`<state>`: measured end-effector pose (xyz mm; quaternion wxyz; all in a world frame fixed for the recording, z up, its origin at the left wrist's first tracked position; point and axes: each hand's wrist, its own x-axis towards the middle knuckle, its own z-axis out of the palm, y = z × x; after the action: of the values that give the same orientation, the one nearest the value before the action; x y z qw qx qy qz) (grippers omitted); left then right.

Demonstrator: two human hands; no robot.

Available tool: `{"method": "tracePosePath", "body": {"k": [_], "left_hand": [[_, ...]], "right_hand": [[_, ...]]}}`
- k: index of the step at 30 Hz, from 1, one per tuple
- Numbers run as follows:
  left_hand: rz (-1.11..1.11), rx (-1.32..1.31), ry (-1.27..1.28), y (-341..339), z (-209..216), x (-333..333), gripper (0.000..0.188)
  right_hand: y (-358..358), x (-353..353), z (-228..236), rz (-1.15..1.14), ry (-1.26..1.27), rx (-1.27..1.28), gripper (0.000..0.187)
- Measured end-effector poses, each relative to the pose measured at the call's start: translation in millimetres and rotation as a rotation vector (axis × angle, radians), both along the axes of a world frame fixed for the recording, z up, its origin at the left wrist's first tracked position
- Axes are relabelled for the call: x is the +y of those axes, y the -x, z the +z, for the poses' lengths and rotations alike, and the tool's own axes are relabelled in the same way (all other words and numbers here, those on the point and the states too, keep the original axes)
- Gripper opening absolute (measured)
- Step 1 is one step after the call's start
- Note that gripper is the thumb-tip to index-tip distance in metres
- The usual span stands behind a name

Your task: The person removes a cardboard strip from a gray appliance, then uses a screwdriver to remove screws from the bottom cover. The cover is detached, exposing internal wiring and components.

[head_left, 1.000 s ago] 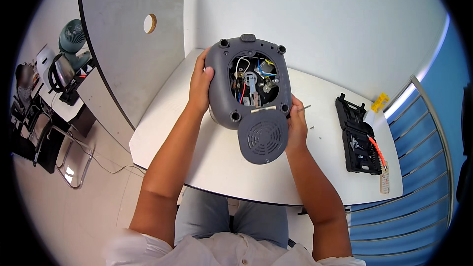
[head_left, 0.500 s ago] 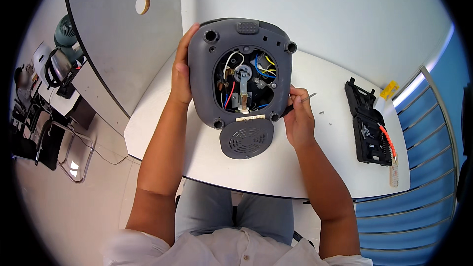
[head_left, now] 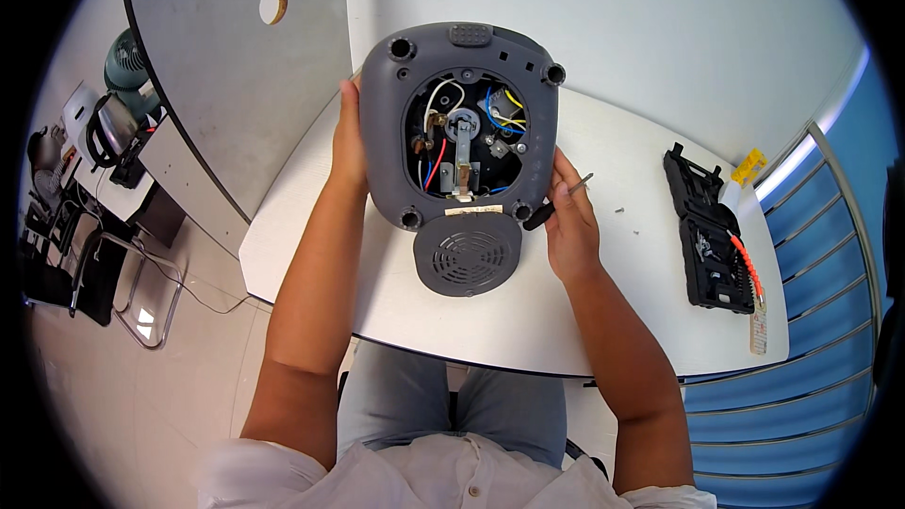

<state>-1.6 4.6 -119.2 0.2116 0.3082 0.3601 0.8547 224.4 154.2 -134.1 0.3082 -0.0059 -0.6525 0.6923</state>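
A dark grey rice cooker [head_left: 386, 146] is tipped so that its underside faces me. Through a round opening in its base show coloured wires [head_left: 436, 165], a metal bracket [head_left: 463, 141] and other inner parts. Just below the opening's edge is a slotted round cover [head_left: 468, 257]; whether it is still joined there I cannot tell. My left hand [head_left: 349, 146] grips the cooker's left side, its fingers mostly hidden behind the body. At the lower right side, my right hand [head_left: 572, 226] holds a screwdriver [head_left: 539, 218], dark handle toward the cooker, and steadies the body.
Two small screws [head_left: 619, 210] lie on the white table [head_left: 632, 320], right of my right hand. Farther right are an open black tool case [head_left: 707, 269], an orange flexible shaft [head_left: 745, 264] and a yellow object [head_left: 749, 167]. A grey partition [head_left: 207, 66] stands left; a metal railing [head_left: 820, 325] runs along the right.
The rice cooker has risen slightly and tilted a little, with the slotted cover moving along with it. My right hand has shifted slightly, and more of the screwdriver's dark handle shows.
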Motion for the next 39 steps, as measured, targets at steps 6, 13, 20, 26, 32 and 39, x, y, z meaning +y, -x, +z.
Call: {"method": "tracePosePath", "body": {"k": [6,13,20,26,32,39], "left_hand": [[0.120,0.028,0.045,-0.2,1.3,-2.3,0.062],[0.037,-0.013,-0.032,7.3,-7.1,1.8,0.061],[-0.103,0.043,0.150,21.5,-12.1,7.1,0.065],[-0.138,-0.037,0.069,8.5,-7.7,7.0,0.065],[-0.162,-0.074,-0.033,23.2,-22.7,13.4,0.047],[-0.096,-0.027,-0.195,21.1,-39.5,24.6,0.043]], "right_hand": [[0.1,1.0,0.0,0.008,-0.123,-0.019,0.055],[-4.3,-4.9,9.4,0.015,-0.141,-0.124,0.054],[-4.1,-14.9,6.5,-0.007,-0.158,-0.228,0.053],[-3.9,-11.8,7.4,0.042,-0.109,-0.227,0.054],[-1.1,-7.4,-1.2,0.029,-0.179,-0.182,0.055],[5.6,9.1,-11.3,-0.029,-0.187,-0.270,0.052]]}}
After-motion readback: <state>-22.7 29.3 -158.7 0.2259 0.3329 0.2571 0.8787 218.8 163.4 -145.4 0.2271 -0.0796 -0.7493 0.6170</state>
